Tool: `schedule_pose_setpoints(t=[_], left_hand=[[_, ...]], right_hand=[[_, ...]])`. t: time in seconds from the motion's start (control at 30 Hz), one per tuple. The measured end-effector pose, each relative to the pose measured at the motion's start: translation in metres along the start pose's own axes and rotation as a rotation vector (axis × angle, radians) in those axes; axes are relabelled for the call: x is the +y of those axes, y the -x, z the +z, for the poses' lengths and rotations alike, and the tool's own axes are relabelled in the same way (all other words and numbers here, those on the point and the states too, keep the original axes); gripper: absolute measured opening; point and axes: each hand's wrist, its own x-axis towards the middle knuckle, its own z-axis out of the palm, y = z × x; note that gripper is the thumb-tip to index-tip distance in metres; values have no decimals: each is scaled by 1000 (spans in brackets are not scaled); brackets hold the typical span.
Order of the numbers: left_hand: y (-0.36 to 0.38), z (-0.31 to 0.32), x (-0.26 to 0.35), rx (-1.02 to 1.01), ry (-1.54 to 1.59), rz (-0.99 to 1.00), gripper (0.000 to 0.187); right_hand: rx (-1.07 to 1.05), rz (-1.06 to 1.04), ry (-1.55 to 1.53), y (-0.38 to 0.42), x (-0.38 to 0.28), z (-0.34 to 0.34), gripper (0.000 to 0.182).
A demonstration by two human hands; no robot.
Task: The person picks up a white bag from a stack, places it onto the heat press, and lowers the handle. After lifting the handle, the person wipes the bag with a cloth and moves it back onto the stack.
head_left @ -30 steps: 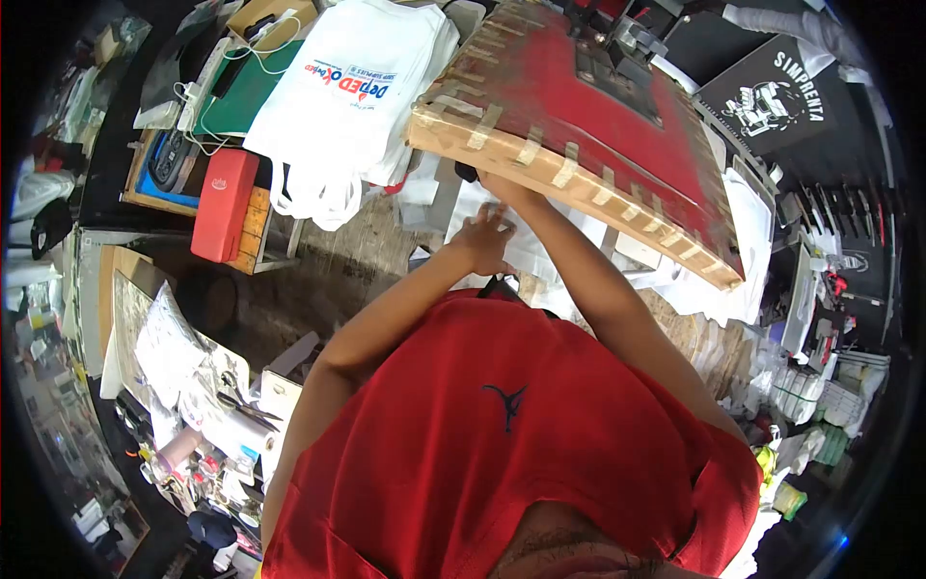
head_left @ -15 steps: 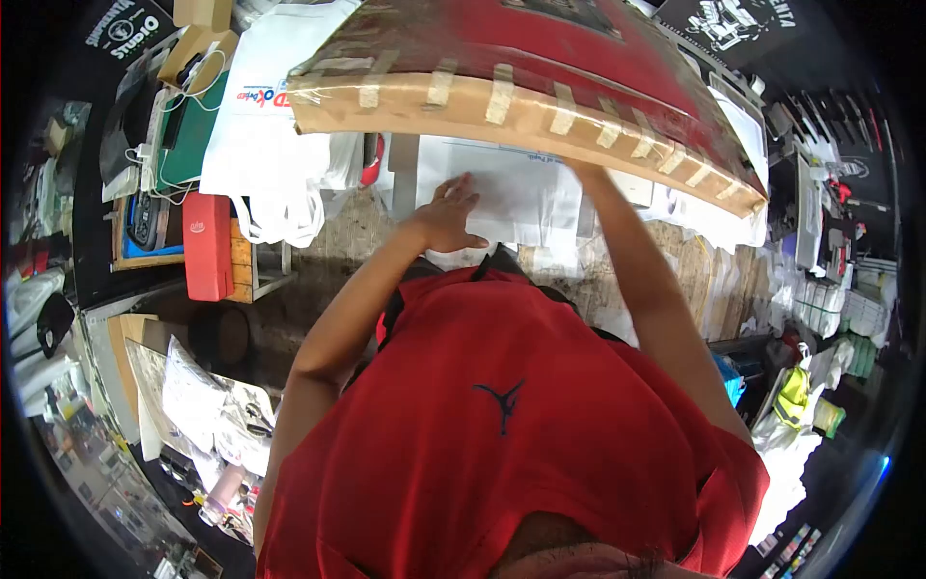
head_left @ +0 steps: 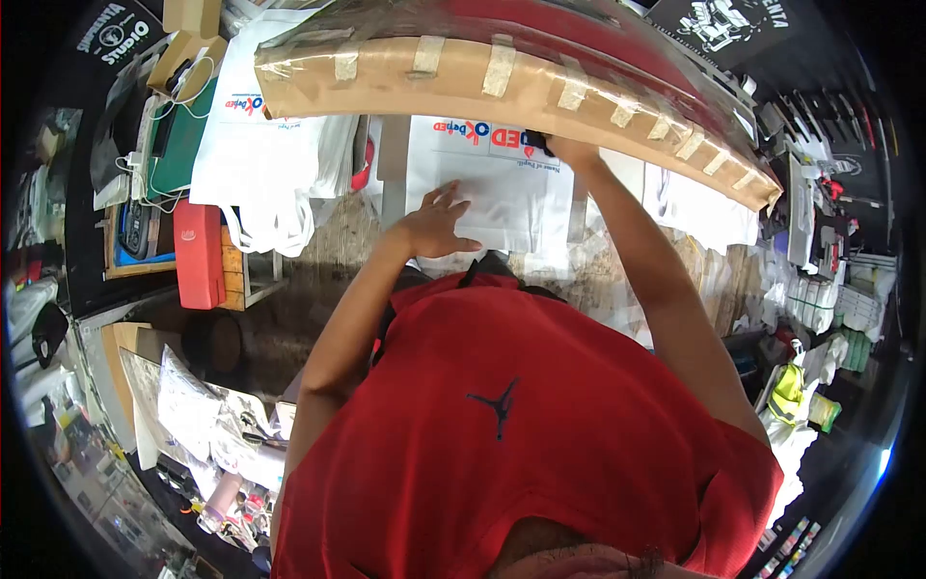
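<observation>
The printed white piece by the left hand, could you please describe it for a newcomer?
Find the big taped frame. Below its near edge, by the left hand, is the printed white piece; unlike the white stack farther left, it shows no looped handles.

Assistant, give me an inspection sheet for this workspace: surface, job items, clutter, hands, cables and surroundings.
Surface: wooden table, worn-looking, partly covered.
Job items: printed white piece, partly hidden by the overhanging taped frame.
Clutter: stack of white bags at picture left, red box beyond it.
Left hand: fingers spread over the white piece; contact unclear.
Right hand: near the frame's edge, at a dark object; grip unclear.
Cables: white cable, upper left, looped.
Surroundings: dark printed panel, upper right; white bundles, far right.
</observation>
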Motion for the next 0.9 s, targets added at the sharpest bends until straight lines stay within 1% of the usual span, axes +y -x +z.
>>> schedule_pose_setpoints(t=[0.13, 0.2, 0.23, 0.27, 0.3, 0.33, 0.4, 0.47, 0.5, 0.53, 0.57, 0.6, 0.63, 0.67, 0.7, 0.73, 0.8, 0.87, 0.9], left_hand=[[2, -7, 2, -11, 3, -37, 99], [2, -9, 1, -23, 45, -28, 99], [0, -5, -4, 0, 46, 5, 98], [0, -1, -6, 1, 47, 0, 98], [1, 1, -5, 40, 62, 6, 96], [2, 1, -6, 81, 72, 13, 95], [3, 2, -5, 105, 78, 15, 94], [5, 8, -8, 115, 72, 26, 92], [3, 12, -11, 155, 81, 39, 91], [4, 10, -7, 193, 91, 56, 91], [7, 9, -4, 183, 118, 31, 89], [7, 11, -5, 170, 105, 39, 89], [8, 14, -7, 202, 125, 38, 88], [10, 17, -8, 233, 148, 34, 86], [11, 20, -11, 227, 142, 38, 86], [11, 22, -13, 262, 134, 74, 84], [14, 28, -15, 283, 131, 111, 83], [19, 30, -13, 304, 138, 84, 81], [25, 29, -11, 313, 142, 75, 81]], right_hand=[[16, 1, 14, -24, -4, 2, 29], [-5, -149, -6, -13, -19, 5, 34], [-108, -168, -104, -2, -52, -10, 39], [-160, -142, -110, 6, -82, -6, 40], [-155, -227, -141, 10, -106, 1, 37], [-173, -252, -140, 12, -135, 0, 34], [-143, -269, -179, 3, -168, 12, 30], [-120, -332, -265, -14, -178, 24, 33], [-102, -310, -270, -25, -183, 28, 33], [-39, -282, -281, -34, -189, 30, 32], [19, -256, -291, -39, -191, 32, 31], [28, -238, -292, -39, -193, 33, 31], [93, -244, -290, -39, -195, 34, 29], [156, -252, -288, -36, -196, 34, 28], [160, -253, -331, -28, -189, 31, 25], [165, -248, -328, -23, -173, 30, 25], [280, -189, -286, 2, -128, 27, 28], [255, -30, -248, 8, -63, 21, 28], [258, 33, -207, 14, -38, 8, 27]])
